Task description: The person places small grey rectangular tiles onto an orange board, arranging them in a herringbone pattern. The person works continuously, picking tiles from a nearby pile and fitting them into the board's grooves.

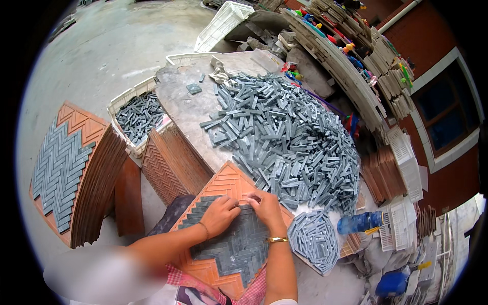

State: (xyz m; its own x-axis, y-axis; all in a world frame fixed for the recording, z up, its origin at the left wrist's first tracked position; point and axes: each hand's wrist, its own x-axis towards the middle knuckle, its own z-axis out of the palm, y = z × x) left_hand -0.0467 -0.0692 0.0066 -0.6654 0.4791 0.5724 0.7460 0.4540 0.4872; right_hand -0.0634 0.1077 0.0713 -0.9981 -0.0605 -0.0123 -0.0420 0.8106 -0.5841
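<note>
An orange herringbone tray (231, 177) lies tilted in front of me, partly filled with dark grey stone strips (236, 249) in a zigzag pattern. My left hand (221, 216) rests over the laid strips, its fingers curled together near the border of the bare orange grooves. Just to its right, my right hand (265, 207) has thumb and fingertips pinched together at that same border. Whatever either set of fingertips holds is too small or hidden to make out. Beyond the tray spreads a large heap of loose grey stone strips (290, 137) on the table.
Left stands a stack of brown trays (99, 188), its top one mostly filled with strips. A white crate (133, 147) holds more strips. Right of my forearm lies a round pile of strips (314, 241), near a blue bottle (358, 222). Plank stacks (335, 56) rise behind.
</note>
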